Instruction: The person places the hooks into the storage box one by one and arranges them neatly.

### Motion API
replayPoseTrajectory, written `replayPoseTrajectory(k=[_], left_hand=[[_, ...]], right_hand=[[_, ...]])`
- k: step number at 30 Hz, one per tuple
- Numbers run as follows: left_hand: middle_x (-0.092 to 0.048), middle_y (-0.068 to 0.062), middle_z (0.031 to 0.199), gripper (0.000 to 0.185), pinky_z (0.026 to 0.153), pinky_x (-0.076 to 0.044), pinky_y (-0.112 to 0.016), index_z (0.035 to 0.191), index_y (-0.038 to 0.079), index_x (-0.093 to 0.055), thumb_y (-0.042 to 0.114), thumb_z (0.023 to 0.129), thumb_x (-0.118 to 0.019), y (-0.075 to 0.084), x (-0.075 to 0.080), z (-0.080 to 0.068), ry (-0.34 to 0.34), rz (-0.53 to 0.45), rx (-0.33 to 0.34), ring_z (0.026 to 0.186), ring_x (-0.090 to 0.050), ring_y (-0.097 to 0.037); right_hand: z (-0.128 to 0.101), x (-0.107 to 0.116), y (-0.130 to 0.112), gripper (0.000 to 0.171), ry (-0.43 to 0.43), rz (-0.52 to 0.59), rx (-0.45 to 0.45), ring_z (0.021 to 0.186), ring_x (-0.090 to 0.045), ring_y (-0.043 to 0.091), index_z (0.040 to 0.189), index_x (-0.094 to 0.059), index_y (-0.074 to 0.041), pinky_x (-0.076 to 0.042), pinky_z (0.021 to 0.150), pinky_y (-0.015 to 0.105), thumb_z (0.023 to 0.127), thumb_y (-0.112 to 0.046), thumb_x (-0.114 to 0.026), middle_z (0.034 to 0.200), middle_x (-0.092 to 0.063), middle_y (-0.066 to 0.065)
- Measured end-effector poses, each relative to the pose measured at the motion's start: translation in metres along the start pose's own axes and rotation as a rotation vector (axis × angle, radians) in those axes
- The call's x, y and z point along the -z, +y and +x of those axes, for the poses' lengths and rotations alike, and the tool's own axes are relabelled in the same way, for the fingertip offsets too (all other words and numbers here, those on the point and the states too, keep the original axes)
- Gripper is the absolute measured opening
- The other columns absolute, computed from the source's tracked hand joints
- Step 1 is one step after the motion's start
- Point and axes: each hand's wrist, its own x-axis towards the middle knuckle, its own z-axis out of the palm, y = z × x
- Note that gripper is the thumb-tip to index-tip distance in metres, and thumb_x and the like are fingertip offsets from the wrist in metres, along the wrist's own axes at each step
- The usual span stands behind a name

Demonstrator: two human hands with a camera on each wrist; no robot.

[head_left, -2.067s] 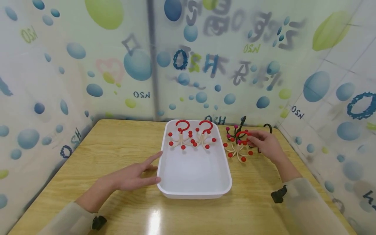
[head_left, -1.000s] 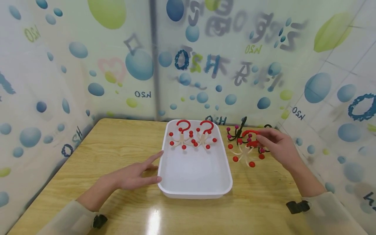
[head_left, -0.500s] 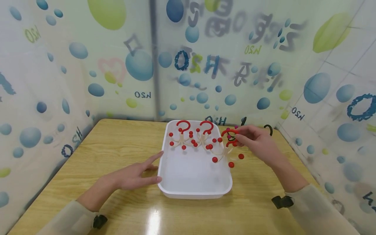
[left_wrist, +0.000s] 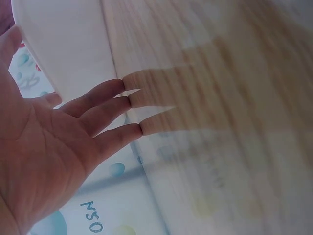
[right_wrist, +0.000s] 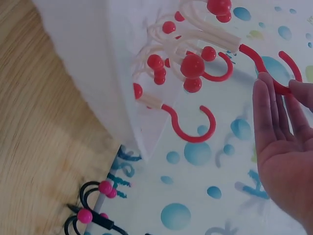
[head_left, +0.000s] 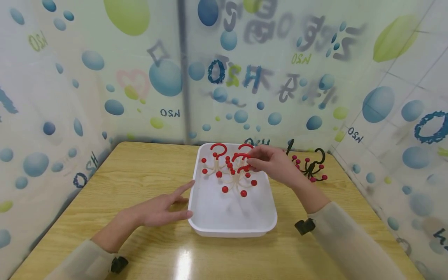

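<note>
My right hand (head_left: 276, 165) pinches the red hook of an octopus-style claw hanger (right_wrist: 227, 40), which has cream arms tipped with red balls. The hanger hangs over the white tray (head_left: 213, 206), its shadow on the tray floor. Two matching hangers lie at the tray's far end: the left hanger (head_left: 217, 165) shows whole, while the right one's hook (head_left: 245, 145) peeks out behind my right hand. At the tray's left side rests my left hand (head_left: 157, 210), fingers spread, with forefinger and thumb at the rim. In the left wrist view its palm (left_wrist: 44, 147) holds nothing.
Right of the tray on the wooden table (head_left: 147, 167) stands a black claw hanger (head_left: 310, 169) with pink ball tips. Another black hanger (head_left: 290, 147) is mostly hidden behind my right hand. A patterned curtain (head_left: 154, 124) closes off the table's back edge.
My right hand has lifted the red-hooked hanger off the table beside the black ones and carried it left over the tray. My left hand has stayed at the rim.
</note>
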Motion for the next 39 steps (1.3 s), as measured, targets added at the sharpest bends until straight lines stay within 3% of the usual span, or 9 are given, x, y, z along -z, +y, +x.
replayPoseTrajectory(k=[7, 12, 18, 23, 29, 39], left_hand=[[-0.059, -0.016, 0.162, 0.094, 0.124, -0.037, -0.075, 0.177, 0.041, -0.010, 0.069, 0.103, -0.062, 0.000, 0.000, 0.000, -0.005, -0.008, -0.002, 0.155, -0.049, -0.048], [-0.060, -0.016, 0.162, 0.095, 0.125, -0.037, -0.074, 0.177, 0.040, -0.010, 0.069, 0.104, -0.062, -0.001, 0.000, 0.001, 0.002, 0.000, -0.008, 0.155, -0.050, -0.047], [-0.060, -0.016, 0.162, 0.095, 0.125, -0.036, -0.073, 0.177, 0.040, -0.009, 0.068, 0.104, -0.062, -0.002, 0.000, 0.001, 0.002, 0.003, -0.006, 0.155, -0.050, -0.046], [-0.060, -0.016, 0.162, 0.094, 0.125, -0.036, -0.074, 0.177, 0.040, -0.010, 0.068, 0.104, -0.062, -0.001, -0.001, 0.001, -0.001, -0.003, 0.000, 0.155, -0.049, -0.047], [-0.059, -0.016, 0.163, 0.094, 0.124, -0.036, -0.075, 0.177, 0.039, -0.010, 0.067, 0.104, -0.062, 0.000, -0.001, 0.001, -0.006, -0.011, 0.002, 0.156, -0.048, -0.048], [-0.059, -0.017, 0.163, 0.094, 0.124, -0.036, -0.075, 0.177, 0.040, -0.009, 0.067, 0.104, -0.062, 0.000, -0.001, 0.002, -0.005, -0.006, 0.006, 0.156, -0.048, -0.048]], right_hand=[[0.017, -0.021, -0.007, 0.021, -0.042, -0.016, -0.002, 0.102, -0.079, 0.031, 0.125, -0.075, -0.012, -0.068, 0.092, 0.042, 0.106, -0.021, -0.074, 0.116, -0.079, 0.011], [0.025, -0.033, -0.009, 0.021, -0.066, -0.011, -0.003, 0.106, -0.079, 0.034, 0.125, -0.074, -0.012, -0.068, 0.092, 0.039, 0.106, -0.020, -0.074, 0.120, -0.078, 0.013], [0.032, -0.044, -0.012, 0.018, -0.118, -0.059, -0.015, 0.100, -0.079, 0.027, 0.122, -0.074, -0.012, -0.067, 0.090, 0.034, 0.106, -0.022, -0.074, 0.115, -0.080, 0.008], [0.036, -0.049, -0.011, 0.017, -0.152, -0.086, -0.078, 0.099, -0.080, 0.023, 0.122, -0.073, -0.011, -0.067, 0.093, 0.035, 0.106, -0.018, -0.074, 0.114, -0.080, 0.007], [0.040, -0.053, -0.008, 0.017, -0.148, -0.063, -0.134, 0.102, -0.081, 0.023, 0.121, -0.074, -0.013, -0.068, 0.092, 0.035, 0.105, -0.016, -0.076, 0.115, -0.081, 0.008], [0.046, -0.058, -0.008, 0.020, -0.135, -0.070, -0.144, 0.110, -0.079, 0.033, 0.124, -0.075, -0.014, -0.067, 0.096, 0.041, 0.105, -0.013, -0.075, 0.116, -0.080, 0.008]])
